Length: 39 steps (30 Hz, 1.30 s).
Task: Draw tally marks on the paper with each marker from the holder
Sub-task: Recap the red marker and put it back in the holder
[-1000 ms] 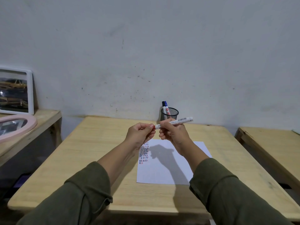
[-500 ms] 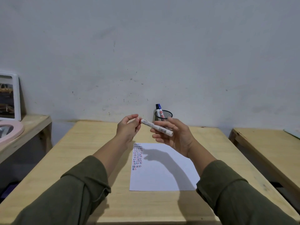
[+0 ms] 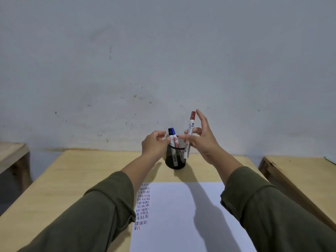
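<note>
Wooden table [image 3: 76, 180], lower frame. White paper [image 3: 181, 215] at lower centre, rows of short blue, red and black tally marks down its left edge. Black mesh holder [image 3: 175, 158] mid-frame; blue-capped marker [image 3: 172, 140] leaning inside. Right hand [image 3: 203, 140] pinches red-capped white marker [image 3: 189, 135], near upright, above the holder's right rim. Left hand [image 3: 154, 144] curled loosely beside the blue marker; contact unclear.

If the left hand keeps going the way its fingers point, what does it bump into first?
Most likely the blue marker standing in the black mesh holder. The left hand has its fingers curled open toward that marker, almost touching it. Depth is hard to judge here, so it might brush the holder's rim first.
</note>
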Each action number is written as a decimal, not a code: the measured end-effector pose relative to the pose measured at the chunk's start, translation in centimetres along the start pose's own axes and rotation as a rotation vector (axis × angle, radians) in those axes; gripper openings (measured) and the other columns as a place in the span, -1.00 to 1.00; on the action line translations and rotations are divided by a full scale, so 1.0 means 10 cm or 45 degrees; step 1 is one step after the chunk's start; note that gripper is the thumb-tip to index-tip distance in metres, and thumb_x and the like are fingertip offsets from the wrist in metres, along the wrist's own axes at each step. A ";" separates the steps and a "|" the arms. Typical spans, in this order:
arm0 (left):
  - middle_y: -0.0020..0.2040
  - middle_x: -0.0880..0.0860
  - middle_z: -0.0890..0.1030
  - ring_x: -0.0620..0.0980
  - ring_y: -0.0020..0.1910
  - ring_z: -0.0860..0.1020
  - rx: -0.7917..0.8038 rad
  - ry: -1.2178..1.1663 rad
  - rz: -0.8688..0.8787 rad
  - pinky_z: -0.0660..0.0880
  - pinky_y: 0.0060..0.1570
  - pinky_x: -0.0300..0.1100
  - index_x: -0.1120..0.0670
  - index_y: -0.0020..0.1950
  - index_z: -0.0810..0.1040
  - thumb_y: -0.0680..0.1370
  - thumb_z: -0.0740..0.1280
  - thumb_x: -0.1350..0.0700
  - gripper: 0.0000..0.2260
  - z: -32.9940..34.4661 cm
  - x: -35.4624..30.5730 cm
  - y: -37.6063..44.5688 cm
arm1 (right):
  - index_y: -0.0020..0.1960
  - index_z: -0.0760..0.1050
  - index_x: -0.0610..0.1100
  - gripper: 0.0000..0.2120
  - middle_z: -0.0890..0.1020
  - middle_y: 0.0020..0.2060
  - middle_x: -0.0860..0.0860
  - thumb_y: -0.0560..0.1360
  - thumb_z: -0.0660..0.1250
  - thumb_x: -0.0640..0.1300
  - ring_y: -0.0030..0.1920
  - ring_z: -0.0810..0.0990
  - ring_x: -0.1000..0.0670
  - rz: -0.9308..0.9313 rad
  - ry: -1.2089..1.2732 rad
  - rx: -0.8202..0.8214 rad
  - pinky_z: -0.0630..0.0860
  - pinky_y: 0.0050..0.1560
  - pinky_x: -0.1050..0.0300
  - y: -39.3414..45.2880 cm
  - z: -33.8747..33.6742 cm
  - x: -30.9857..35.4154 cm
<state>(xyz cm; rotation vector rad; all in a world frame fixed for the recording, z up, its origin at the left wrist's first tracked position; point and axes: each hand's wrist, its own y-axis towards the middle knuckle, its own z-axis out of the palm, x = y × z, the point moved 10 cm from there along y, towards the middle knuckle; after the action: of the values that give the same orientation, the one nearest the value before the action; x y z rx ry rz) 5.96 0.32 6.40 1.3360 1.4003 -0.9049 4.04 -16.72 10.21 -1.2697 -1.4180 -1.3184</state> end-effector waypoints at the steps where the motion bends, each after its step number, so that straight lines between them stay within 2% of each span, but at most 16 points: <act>1: 0.24 0.02 0.58 -0.03 0.21 0.52 0.013 0.049 0.007 0.44 0.23 -0.15 0.06 0.27 0.51 0.49 0.36 0.06 -0.66 0.05 0.02 0.05 | 0.44 0.08 0.30 -0.10 0.52 -0.13 -0.11 0.38 0.44 -0.35 -0.05 0.56 -0.02 -0.029 -0.048 -0.030 0.54 0.01 0.02 0.11 -0.03 0.03; 3: 0.30 0.03 0.54 -0.01 0.27 0.49 0.045 0.146 0.021 0.42 0.28 -0.08 0.07 0.32 0.47 0.49 0.36 0.03 -0.59 0.14 0.07 0.15 | 0.45 0.04 0.31 -0.10 0.48 -0.10 -0.06 0.42 0.39 -0.37 -0.10 0.52 0.03 -0.094 -0.113 -0.069 0.54 -0.05 0.10 0.30 -0.03 0.07; 6: 0.35 0.03 0.51 0.02 0.33 0.45 0.073 0.265 0.036 0.38 0.29 -0.10 0.06 0.37 0.42 0.49 0.35 -0.01 -0.54 0.24 0.14 0.25 | 0.46 0.04 0.31 -0.13 0.45 0.06 0.08 0.45 0.35 -0.38 -0.10 0.52 0.09 -0.186 -0.248 -0.091 0.52 -0.07 0.23 0.51 0.02 0.07; 10: 0.33 0.05 0.52 0.03 0.36 0.40 0.088 0.251 0.018 0.35 0.23 -0.14 0.00 0.36 0.43 0.50 0.35 -0.01 -0.57 0.35 0.25 0.33 | 0.46 0.08 0.22 -0.19 0.37 -0.05 0.20 0.45 0.33 -0.39 -0.16 0.47 0.11 -0.229 -0.399 -0.115 0.49 -0.16 0.25 0.64 0.08 -0.03; 13: 0.30 0.06 0.53 0.01 0.33 0.43 0.092 0.187 -0.005 0.33 0.14 -0.24 -0.04 0.34 0.47 0.49 0.35 0.00 -0.59 0.40 0.35 0.36 | 0.42 0.11 0.23 -0.24 0.42 -0.08 0.05 0.46 0.31 -0.37 -0.19 0.49 0.07 -0.194 -0.487 -0.137 0.51 -0.19 0.18 0.70 0.07 -0.17; 16: 0.24 0.03 0.57 0.00 0.30 0.45 0.087 0.176 -0.011 0.36 0.12 -0.22 -0.10 0.29 0.50 0.47 0.36 -0.04 -0.62 0.43 0.42 0.39 | 0.36 0.18 0.20 -0.34 0.55 -0.22 -0.09 0.46 0.31 -0.33 -0.21 0.57 -0.04 -0.167 -0.607 -0.097 0.55 -0.21 0.08 0.72 0.09 -0.31; 18: 0.23 0.02 0.58 -0.03 0.26 0.50 0.085 0.144 -0.027 0.36 0.09 -0.25 -0.10 0.28 0.51 0.46 0.38 -0.05 -0.61 0.43 0.46 0.40 | 0.34 0.23 0.11 -0.42 0.53 -0.26 -0.02 0.46 0.31 -0.32 -0.24 0.55 0.02 -0.159 -0.661 -0.072 0.52 -0.32 0.18 0.73 0.10 -0.37; 20: 0.24 0.01 0.59 -0.06 0.22 0.53 0.087 0.114 -0.038 0.34 0.07 -0.29 -0.07 0.29 0.51 0.46 0.39 -0.04 -0.61 0.43 0.48 0.40 | 0.30 0.28 0.02 -0.52 0.52 -0.22 0.03 0.47 0.32 -0.31 -0.23 0.52 0.07 -0.140 -0.689 -0.062 0.41 -0.39 0.31 0.74 0.10 -0.44; 23: 0.23 0.00 0.60 -0.08 0.21 0.54 0.088 0.096 -0.031 0.36 0.09 -0.28 -0.06 0.30 0.52 0.46 0.39 -0.03 -0.59 0.43 0.47 0.39 | 0.20 0.37 -0.08 -0.64 0.55 -0.08 -0.01 0.46 0.34 -0.30 -0.17 0.52 0.07 -0.130 -0.735 -0.089 0.33 -0.37 0.42 0.79 0.09 -0.50; 26: 0.23 0.01 0.60 -0.07 0.22 0.53 0.090 0.083 -0.034 0.36 0.10 -0.29 -0.06 0.30 0.51 0.46 0.39 -0.03 -0.59 0.43 0.48 0.40 | 0.22 0.42 -0.07 -0.62 0.47 -0.01 -0.03 0.44 0.35 -0.31 -0.11 0.48 0.04 -0.164 -0.845 -0.125 0.25 -0.33 0.48 0.84 0.09 -0.49; 29: 0.25 0.03 0.59 -0.06 0.24 0.52 0.091 0.075 -0.035 0.37 0.13 -0.26 -0.05 0.30 0.51 0.46 0.40 -0.02 -0.59 0.42 0.48 0.40 | 0.31 0.43 0.03 -0.51 0.37 -0.02 -0.03 0.45 0.29 -0.34 -0.18 0.42 0.07 -0.215 -0.925 -0.073 0.38 -0.22 0.34 0.86 0.16 -0.49; 32: 0.28 0.04 0.57 -0.05 0.26 0.51 0.103 0.046 -0.043 0.37 0.14 -0.26 -0.04 0.31 0.50 0.46 0.40 -0.01 -0.58 0.43 0.48 0.40 | 0.35 0.41 0.11 -0.44 0.33 0.03 -0.04 0.46 0.26 -0.35 -0.06 0.43 0.00 -0.243 -0.966 -0.018 0.45 -0.05 0.14 0.86 0.22 -0.52; 36: 0.28 0.03 0.57 -0.06 0.27 0.50 0.106 0.042 -0.034 0.36 0.14 -0.28 -0.02 0.31 0.50 0.47 0.39 0.00 -0.59 0.44 0.48 0.40 | 0.34 0.43 0.10 -0.46 0.36 0.14 -0.11 0.46 0.28 -0.33 0.08 0.41 -0.06 -0.266 -1.051 0.023 0.44 0.04 0.10 0.88 0.25 -0.55; 39: 0.28 0.04 0.57 -0.06 0.27 0.50 0.108 0.038 -0.040 0.38 0.16 -0.25 -0.04 0.31 0.50 0.47 0.39 -0.01 -0.59 0.44 0.48 0.40 | 0.31 0.45 0.10 -0.52 0.38 0.16 -0.08 0.45 0.34 -0.24 0.13 0.41 -0.06 -0.285 -1.064 -0.024 0.46 0.09 0.04 0.86 0.23 -0.54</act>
<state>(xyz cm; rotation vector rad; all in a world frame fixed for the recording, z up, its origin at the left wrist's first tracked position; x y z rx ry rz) 10.85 -2.05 1.05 1.3991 1.4228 -0.9781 13.59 -15.68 6.22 -1.8279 -2.1629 -0.9556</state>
